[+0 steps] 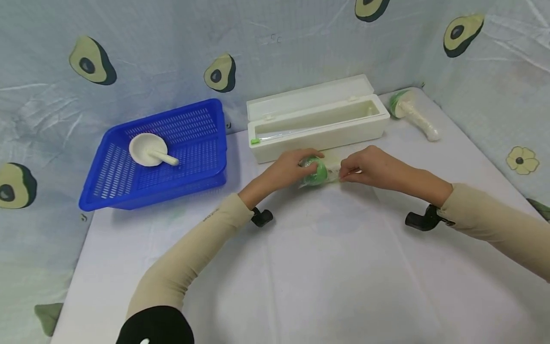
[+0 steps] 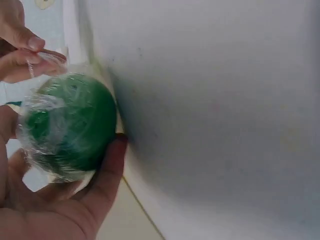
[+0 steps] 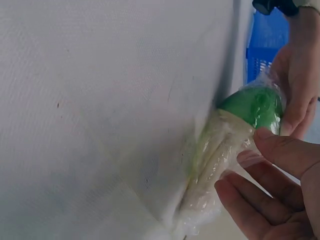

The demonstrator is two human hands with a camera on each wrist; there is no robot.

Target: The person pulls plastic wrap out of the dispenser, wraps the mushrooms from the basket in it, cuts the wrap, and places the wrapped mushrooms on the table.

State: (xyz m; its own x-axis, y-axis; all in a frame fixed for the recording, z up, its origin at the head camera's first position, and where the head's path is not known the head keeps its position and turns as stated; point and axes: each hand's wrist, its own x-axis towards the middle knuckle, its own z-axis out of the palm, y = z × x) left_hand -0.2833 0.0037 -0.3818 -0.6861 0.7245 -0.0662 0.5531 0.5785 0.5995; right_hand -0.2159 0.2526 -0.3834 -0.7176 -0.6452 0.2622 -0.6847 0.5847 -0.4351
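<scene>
A white box (image 1: 322, 138) stands behind; the left hand (image 1: 283, 170) cups a green-ended bundle (image 1: 318, 175), the right hand (image 1: 373, 167) pinching its film (image 2: 50, 61).

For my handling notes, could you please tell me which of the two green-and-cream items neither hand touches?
The far item, lying right of the white box; the nearer item, in clear film, is held by the left hand and right hand.
</scene>
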